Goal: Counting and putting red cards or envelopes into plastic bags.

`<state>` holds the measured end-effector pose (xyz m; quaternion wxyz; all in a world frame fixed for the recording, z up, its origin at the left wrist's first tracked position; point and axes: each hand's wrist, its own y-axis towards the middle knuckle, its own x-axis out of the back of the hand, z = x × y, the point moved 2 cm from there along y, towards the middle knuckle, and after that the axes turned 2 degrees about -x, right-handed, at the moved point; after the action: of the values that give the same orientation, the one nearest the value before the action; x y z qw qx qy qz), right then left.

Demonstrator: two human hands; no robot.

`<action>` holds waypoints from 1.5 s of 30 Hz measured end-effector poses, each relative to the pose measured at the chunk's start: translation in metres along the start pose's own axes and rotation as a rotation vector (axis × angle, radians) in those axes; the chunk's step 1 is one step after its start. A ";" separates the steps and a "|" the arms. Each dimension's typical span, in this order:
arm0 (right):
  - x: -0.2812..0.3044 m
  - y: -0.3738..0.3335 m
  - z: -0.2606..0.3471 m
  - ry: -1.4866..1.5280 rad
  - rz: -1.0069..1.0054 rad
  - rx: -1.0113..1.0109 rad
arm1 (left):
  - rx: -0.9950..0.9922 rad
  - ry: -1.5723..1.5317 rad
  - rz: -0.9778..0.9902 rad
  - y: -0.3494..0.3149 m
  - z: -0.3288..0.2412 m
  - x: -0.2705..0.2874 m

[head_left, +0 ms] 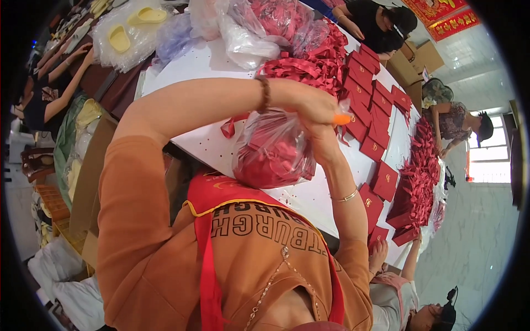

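Observation:
A clear plastic bag [274,150] filled with red items stands on the white table [201,124], close to my body. Its gathered neck is between my two hands. My left hand [316,103], with a dark beaded bracelet at the wrist, reaches across from the left and is closed at the bag's neck. Just below it my right hand [323,140], with a bangle on the forearm, is closed round the neck too. A small bright orange piece [342,119] sticks out beside my fingers; I cannot tell what it is.
Rows of flat red boxes [371,124] lie on the right, near a heap of red ribbons [417,182]. More red ribbons [309,69] and plastic bags [243,41] cover the far side. Co-workers [383,25] stand around the table. A cardboard box [94,182] is at my left.

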<state>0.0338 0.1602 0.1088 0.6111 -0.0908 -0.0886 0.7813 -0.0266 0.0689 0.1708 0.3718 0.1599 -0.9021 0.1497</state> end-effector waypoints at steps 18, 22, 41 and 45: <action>-0.015 0.001 0.021 0.118 0.107 0.029 | -0.331 0.076 -0.668 -0.067 0.057 0.003; -0.013 0.003 0.018 0.207 0.107 0.020 | -0.035 -0.517 -0.597 -0.084 0.054 -0.011; 0.001 0.010 0.009 0.306 0.113 0.041 | 0.019 -0.077 -0.450 -0.067 0.056 -0.035; 0.000 0.008 0.019 0.192 0.122 0.088 | 0.047 -0.234 -0.484 -0.061 0.059 -0.040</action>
<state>0.0216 0.1580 0.1249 0.5717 -0.1436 0.0104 0.8078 -0.0120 -0.0021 0.1109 0.2861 0.3958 -0.8707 0.0577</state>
